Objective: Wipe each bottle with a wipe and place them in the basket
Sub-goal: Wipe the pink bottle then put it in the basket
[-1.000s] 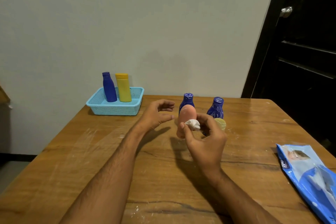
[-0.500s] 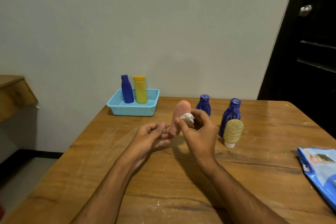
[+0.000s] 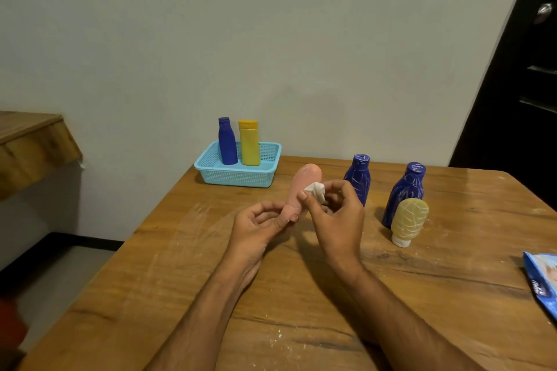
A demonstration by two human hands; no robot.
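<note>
Head view, left to right: one light blue perforated plastic basket (image 3: 238, 179) sits on the wooden table (image 3: 168, 268), beyond my left hand and further left, with two bottles standing upright inside it: one dark blue plastic bottle (image 3: 227, 141) and, just to its right, one yellow flat-sided plastic bottle (image 3: 249, 143). My left hand (image 3: 259, 227) pinches the cap end of one pink rounded plastic bottle (image 3: 301, 188), which tilts up and away from me. My right hand (image 3: 337, 220) is closed on one crumpled white wipe (image 3: 316, 191), pressing it against the pink bottle's side. Just past my right hand stands one dark blue bottle streaked with white marks (image 3: 358, 179). Further right stands a second streaked dark blue bottle (image 3: 405, 190), and just in front of it one pale yellow ribbed bottle resting on its white cap (image 3: 408, 221). That makes six bottles. Far right, at the table's edge, lies one blue wipes packet (image 3: 542, 283).
</note>
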